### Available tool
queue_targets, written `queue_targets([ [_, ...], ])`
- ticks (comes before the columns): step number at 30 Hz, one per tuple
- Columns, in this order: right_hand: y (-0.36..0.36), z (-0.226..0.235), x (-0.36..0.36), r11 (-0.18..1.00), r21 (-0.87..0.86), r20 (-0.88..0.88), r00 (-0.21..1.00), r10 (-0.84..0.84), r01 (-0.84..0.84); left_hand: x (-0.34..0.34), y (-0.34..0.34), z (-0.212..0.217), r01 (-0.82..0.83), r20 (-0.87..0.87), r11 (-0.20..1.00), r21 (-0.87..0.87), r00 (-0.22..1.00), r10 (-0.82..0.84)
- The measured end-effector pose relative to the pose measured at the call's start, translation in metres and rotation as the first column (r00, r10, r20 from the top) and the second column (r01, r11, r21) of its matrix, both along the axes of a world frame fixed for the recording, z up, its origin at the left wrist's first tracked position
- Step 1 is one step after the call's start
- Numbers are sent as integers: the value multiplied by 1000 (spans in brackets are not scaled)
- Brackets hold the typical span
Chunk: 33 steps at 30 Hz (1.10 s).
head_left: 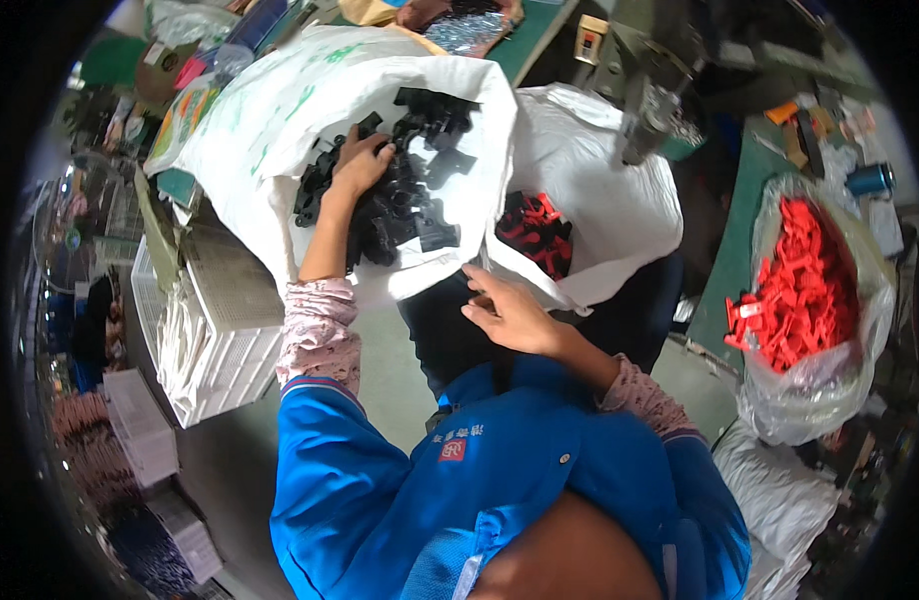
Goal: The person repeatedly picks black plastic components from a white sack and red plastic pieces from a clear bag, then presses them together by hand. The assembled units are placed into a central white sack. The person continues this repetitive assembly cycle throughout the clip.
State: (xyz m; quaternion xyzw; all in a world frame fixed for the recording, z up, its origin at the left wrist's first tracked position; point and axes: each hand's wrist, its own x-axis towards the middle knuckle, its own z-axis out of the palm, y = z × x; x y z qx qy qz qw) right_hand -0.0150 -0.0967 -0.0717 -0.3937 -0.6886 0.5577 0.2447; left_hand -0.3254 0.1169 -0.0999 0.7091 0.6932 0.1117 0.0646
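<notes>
My left hand (360, 165) reaches into a large white woven sack (250, 120), its fingers closed on a small black plastic part (369, 125). More black plastic parts (405, 190) lie loose around it, some of them in shade. My right hand (510, 312) is held low in front of the sack openings, its fingers apart and nothing in them. Just beyond it stands a second white sack (620, 200), with red and black parts (538, 232) heaped at its bottom.
To the right, a clear plastic bag (860, 350) of red plastic parts (800, 290) lies on a green table (732, 235). A machine (655, 110) rises behind the second sack. White crates (225, 340) stand at my left.
</notes>
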Motion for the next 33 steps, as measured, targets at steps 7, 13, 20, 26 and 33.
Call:
queue_targets([
  [7, -42, 34, 103, 941, -46, -85, 937, -338, 335, -5, 27, 13, 9, -334, 988, -153, 941, -60],
  [13, -81, 34, 207, 621, 276, 162, 602, -782, 734, 48, 47, 19, -133, -465, 983, -128, 884, 58],
  [20, -67, 53, 316, 572, 753, 567, 120, -815, 326, 25, 37, 19, 104, -196, 981, 164, 978, -71],
  [26, -53, 29, 356, 681, 733, 672, 152, -725, 10, 55, -25, 69, -32, 127, 884, 466, 991, -31],
  [33, -24, 64, 327, 575, 369, 232, 527, -817, 730, 148, -104, 83, -26, 950, 992, -126, -291, 113],
])
